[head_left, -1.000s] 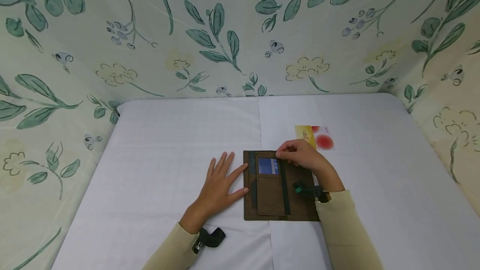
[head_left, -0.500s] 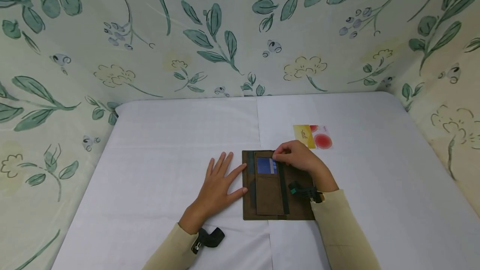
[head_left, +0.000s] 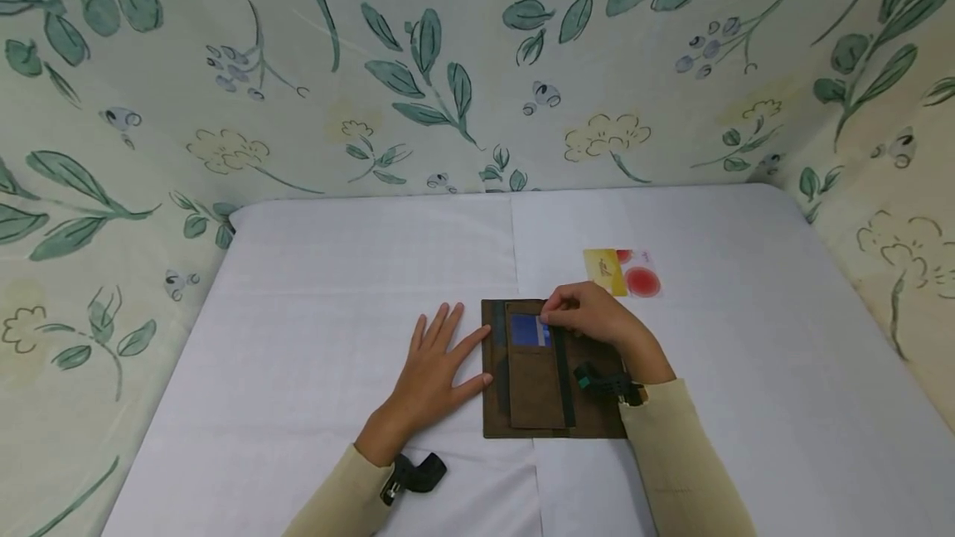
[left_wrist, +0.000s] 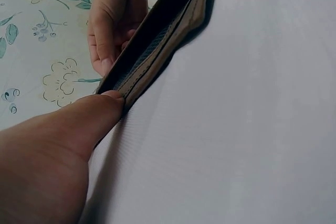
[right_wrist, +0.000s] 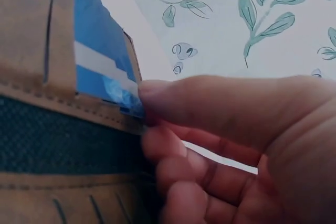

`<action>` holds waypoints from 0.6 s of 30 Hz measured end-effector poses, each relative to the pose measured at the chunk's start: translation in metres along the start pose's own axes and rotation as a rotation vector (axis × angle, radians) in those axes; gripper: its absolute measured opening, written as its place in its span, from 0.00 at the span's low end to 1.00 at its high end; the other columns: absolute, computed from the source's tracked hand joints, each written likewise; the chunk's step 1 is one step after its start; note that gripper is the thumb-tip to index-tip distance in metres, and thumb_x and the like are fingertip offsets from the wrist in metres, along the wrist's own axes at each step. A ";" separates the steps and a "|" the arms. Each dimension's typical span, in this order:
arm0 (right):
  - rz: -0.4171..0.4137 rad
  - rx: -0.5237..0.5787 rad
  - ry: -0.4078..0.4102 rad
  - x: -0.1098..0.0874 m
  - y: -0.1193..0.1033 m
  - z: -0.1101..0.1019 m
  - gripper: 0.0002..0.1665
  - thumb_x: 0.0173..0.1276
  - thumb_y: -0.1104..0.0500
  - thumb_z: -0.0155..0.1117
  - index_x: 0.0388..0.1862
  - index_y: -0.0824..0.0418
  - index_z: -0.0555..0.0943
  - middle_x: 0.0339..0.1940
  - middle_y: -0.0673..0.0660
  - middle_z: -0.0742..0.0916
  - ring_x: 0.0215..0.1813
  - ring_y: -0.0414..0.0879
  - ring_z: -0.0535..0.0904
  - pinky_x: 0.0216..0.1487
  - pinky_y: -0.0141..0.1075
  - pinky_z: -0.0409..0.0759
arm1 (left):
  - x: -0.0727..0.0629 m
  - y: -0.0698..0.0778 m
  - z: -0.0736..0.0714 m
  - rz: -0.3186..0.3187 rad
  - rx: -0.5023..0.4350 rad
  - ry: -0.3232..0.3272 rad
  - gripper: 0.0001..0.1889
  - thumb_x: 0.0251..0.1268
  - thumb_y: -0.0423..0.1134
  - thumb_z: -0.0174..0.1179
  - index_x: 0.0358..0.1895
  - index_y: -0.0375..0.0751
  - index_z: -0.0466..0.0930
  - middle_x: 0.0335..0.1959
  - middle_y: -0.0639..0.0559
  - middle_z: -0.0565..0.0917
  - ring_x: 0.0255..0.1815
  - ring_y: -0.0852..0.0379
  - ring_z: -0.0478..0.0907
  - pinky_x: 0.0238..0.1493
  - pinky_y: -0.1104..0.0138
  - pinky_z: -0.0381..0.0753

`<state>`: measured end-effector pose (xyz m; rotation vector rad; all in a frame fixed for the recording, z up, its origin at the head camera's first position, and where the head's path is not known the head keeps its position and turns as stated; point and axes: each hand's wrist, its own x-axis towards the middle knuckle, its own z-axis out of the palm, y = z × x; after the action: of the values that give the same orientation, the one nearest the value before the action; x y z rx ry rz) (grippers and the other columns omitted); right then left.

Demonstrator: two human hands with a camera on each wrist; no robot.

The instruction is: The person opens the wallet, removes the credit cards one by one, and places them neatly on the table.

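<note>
One white-striped blue card (head_left: 525, 331) is sitting in a pocket of one open brown wallet (head_left: 539, 392) with two dark bands, between the left and right fingers. The right hand (head_left: 597, 315) is pinching the card's end, its fingertips resting slightly lower than a second ago; the card is staying put. The left hand (head_left: 431, 378) is spreading its fingers, touching the wallet's edge. Beyond the right fingers, yellow-and-red card (head_left: 642, 281), whether one or two I cannot tell, is lying on the bench (head_left: 336, 263).

White-clothed table (head_left: 358, 263), brown wallet (head_left: 537, 388), yellow card (head_left: 605, 269), red-patterned card (head_left: 642, 280)
</note>
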<state>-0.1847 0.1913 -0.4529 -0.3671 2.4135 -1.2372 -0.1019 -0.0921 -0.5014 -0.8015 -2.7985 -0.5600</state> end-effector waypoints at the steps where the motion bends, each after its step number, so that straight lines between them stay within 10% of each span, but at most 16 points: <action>1: -0.007 0.005 0.002 0.000 0.001 0.000 0.10 0.63 0.55 0.69 0.35 0.61 0.84 0.28 0.54 0.84 0.28 0.47 0.73 0.28 0.38 0.77 | 0.000 0.000 0.000 -0.001 0.002 0.000 0.34 0.64 0.63 0.55 0.71 0.57 0.66 0.76 0.39 0.55 0.77 0.39 0.46 0.70 0.40 0.43; 18: 0.019 -0.061 0.097 0.001 -0.007 0.009 0.08 0.68 0.59 0.63 0.33 0.64 0.81 0.26 0.55 0.81 0.28 0.46 0.74 0.28 0.36 0.79 | 0.000 0.000 -0.001 -0.001 -0.002 -0.001 0.34 0.63 0.63 0.56 0.71 0.57 0.66 0.76 0.39 0.55 0.76 0.39 0.47 0.70 0.40 0.44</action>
<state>-0.1806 0.1805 -0.4525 -0.3081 2.5350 -1.2010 -0.1017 -0.0921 -0.5007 -0.8017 -2.7995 -0.5627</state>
